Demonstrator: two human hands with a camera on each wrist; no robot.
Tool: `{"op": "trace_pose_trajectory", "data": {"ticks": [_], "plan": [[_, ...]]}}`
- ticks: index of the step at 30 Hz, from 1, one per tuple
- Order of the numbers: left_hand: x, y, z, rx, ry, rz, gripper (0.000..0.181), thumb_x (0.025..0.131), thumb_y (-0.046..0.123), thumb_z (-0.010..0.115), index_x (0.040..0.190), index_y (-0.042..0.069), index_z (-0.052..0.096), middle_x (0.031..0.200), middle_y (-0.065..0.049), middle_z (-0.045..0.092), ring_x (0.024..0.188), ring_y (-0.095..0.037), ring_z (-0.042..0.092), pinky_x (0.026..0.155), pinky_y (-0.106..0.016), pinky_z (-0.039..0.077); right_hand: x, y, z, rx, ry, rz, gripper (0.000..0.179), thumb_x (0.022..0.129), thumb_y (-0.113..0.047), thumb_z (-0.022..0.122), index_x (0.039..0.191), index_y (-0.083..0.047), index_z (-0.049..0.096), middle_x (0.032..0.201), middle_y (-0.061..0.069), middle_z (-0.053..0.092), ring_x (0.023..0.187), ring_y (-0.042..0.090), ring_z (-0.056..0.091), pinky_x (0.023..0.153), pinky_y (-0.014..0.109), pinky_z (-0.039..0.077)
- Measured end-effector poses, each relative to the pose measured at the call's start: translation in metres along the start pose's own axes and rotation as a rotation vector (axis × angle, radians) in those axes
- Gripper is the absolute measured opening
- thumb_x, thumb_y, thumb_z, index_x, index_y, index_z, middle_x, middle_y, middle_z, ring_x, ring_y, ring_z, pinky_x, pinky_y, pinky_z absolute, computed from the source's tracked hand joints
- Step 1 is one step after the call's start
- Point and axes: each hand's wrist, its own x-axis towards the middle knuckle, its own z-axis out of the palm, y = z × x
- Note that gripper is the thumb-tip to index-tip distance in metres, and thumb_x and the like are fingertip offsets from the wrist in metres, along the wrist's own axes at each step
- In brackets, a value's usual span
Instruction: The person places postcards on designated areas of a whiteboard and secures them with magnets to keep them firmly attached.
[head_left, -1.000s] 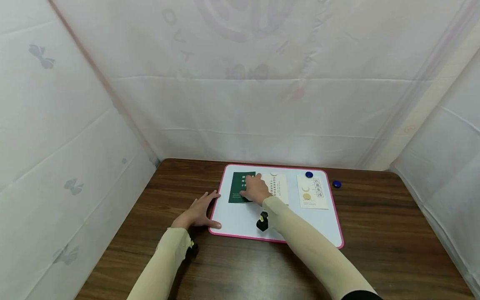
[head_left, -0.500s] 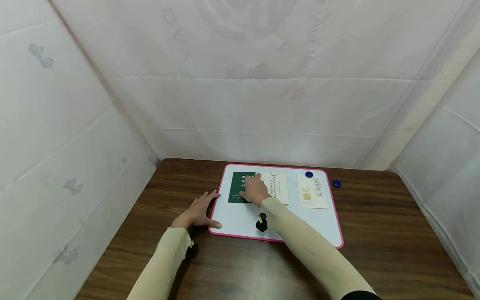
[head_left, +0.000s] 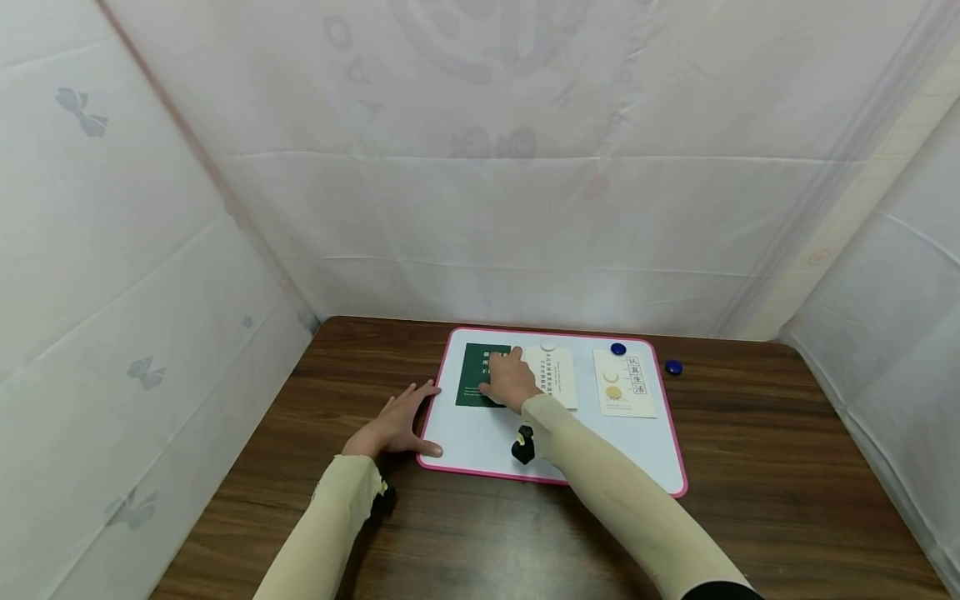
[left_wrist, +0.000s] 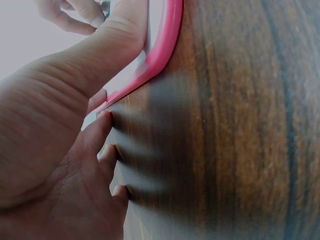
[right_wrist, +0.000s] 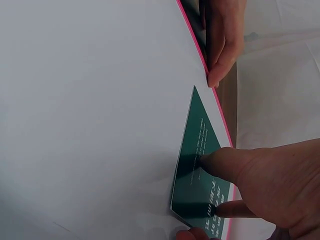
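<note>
My right hand [head_left: 512, 381] is over the green card [right_wrist: 194, 135] with white lettering, at the upper left of the whiteboard [head_left: 468, 437]. In the right wrist view its thumb and a finger press on the card's face, and another fingertip is by the card's edge. My left hand [head_left: 392, 423] is spread at the board's left side. Its thumb rests on the near left corner and its fingers touch the pink rim [left_wrist: 167, 42]. Right of the green card lies a white card [head_left: 561, 375] with vertical text, partly behind the right hand.
Another white card [head_left: 626, 400] with a yellow circle lies at the board's right, a blue round magnet [head_left: 618, 349] at its top. A second blue magnet [head_left: 673, 367] sits on the wooden table [head_left: 772, 442] off the board. Pale fabric walls [head_left: 480, 225] stand behind and at both sides.
The green card and the right hand have shifted very slightly to the left. The left hand, the board and the other cards keep their places.
</note>
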Motion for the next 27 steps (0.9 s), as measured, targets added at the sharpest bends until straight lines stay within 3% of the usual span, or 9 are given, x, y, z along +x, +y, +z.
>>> {"op": "trace_pose_trajectory", "data": {"ticks": [13, 27], "plan": [[0.005, -0.006, 0.004, 0.017, -0.013, 0.000, 0.107, 0.074, 0.042, 0.093, 0.158, 0.013, 0.035, 0.169, -0.017, 0.021, 0.156, -0.042, 0.012, 0.123, -0.064, 0.007, 0.000, 0.001, -0.003, -0.001, -0.005, -0.011, 0.046, 0.094, -0.031, 0.077, 0.124, 0.002, 0.063, 0.109, 0.021, 0.051, 0.067, 0.022, 0.057, 0.057, 0.035, 0.054], [0.005, -0.008, 0.005, 0.001, -0.013, -0.008, 0.108, 0.072, 0.044, 0.093, 0.159, 0.015, 0.035, 0.169, -0.016, 0.022, 0.156, -0.040, 0.011, 0.124, -0.062, 0.006, -0.002, 0.008, -0.016, 0.048, 0.028, -0.084, 0.039, 0.096, -0.028, 0.074, 0.123, 0.000, 0.065, 0.106, 0.017, 0.055, 0.071, 0.021, 0.058, 0.058, 0.033, 0.052]]}}
